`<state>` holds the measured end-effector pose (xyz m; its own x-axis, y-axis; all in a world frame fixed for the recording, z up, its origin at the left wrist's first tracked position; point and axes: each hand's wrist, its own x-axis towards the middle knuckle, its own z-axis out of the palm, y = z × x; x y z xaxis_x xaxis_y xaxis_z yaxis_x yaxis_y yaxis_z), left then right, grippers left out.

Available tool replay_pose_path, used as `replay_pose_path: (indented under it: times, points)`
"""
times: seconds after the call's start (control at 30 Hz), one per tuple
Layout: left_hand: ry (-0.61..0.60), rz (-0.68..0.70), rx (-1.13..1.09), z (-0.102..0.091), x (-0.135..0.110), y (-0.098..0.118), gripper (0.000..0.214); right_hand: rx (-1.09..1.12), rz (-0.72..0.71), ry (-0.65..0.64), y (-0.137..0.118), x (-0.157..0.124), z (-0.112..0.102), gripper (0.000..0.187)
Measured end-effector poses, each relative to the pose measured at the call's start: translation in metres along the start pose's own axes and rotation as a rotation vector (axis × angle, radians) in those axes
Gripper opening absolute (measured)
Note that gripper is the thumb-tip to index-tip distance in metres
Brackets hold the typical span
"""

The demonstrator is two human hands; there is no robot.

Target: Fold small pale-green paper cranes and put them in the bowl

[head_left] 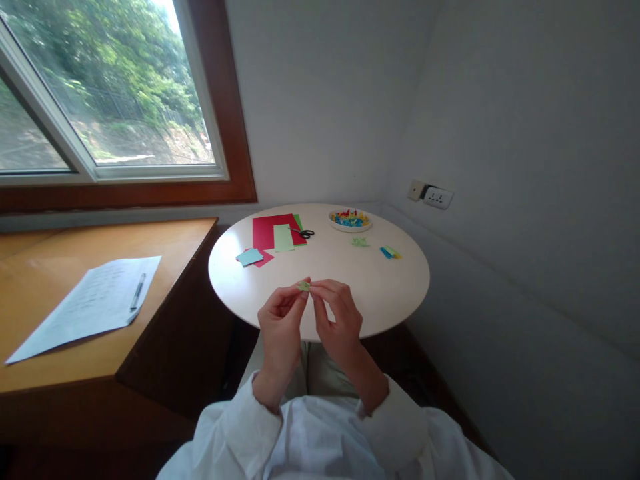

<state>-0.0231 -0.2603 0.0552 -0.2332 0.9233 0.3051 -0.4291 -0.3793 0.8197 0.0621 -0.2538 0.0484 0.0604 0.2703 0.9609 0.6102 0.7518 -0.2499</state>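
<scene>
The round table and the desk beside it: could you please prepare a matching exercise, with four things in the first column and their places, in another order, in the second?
Things
1. scissors
2. pen
3. green piece
4. dish

Places
A. at the fingertips of the left hand and right hand
B. near the far edge of the round table
C. partly over the coloured sheets
D. on the white page on the desk

Pairs: 1-C, 2-D, 3-A, 4-B

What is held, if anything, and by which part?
The left hand pinches a small pale-green piece; the right hand meets its right end. Exact grip unclear.
</scene>
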Motion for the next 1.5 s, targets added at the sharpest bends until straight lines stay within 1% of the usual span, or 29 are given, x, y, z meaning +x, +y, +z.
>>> replay_pose_path:
  times: [0.13,0.4,0.57,0.67,0.87,1.07,1.23,1.4,1.5]
  points:
    - [0.011,0.009,0.027,0.000,0.000,0.000,0.008,0.004,0.017,0.023,0.000,-0.001,0.000,0.027]
    - [0.004,-0.008,0.034,0.000,0.001,-0.002,0.012,0.021,0.056,0.028,0.000,-0.002,0.001,0.023]
    - [0.023,0.033,0.081,-0.001,0.002,-0.006,0.012,0.001,0.047,0.003,0.004,-0.006,0.002,0.025]
    - [0.046,0.074,0.115,-0.003,0.003,-0.009,0.011,-0.001,0.062,-0.006,0.005,-0.009,0.003,0.024]
    - [0.048,0.121,0.140,-0.004,0.004,-0.013,0.010,0.031,0.092,-0.006,0.007,-0.011,0.005,0.022]
    - [0.078,0.096,0.167,-0.003,0.004,-0.012,0.011,0.041,0.114,-0.010,0.006,-0.011,0.004,0.021]
    - [0.058,0.088,0.182,-0.003,0.003,-0.011,0.012,0.033,0.132,0.010,0.004,-0.010,0.005,0.019]
    - [0.057,0.059,0.136,0.000,0.004,-0.011,0.012,0.052,0.180,0.034,0.002,-0.009,0.005,0.016]
    - [0.042,0.036,0.121,0.000,0.004,-0.011,0.012,0.110,0.258,0.052,0.002,-0.010,0.007,0.014]
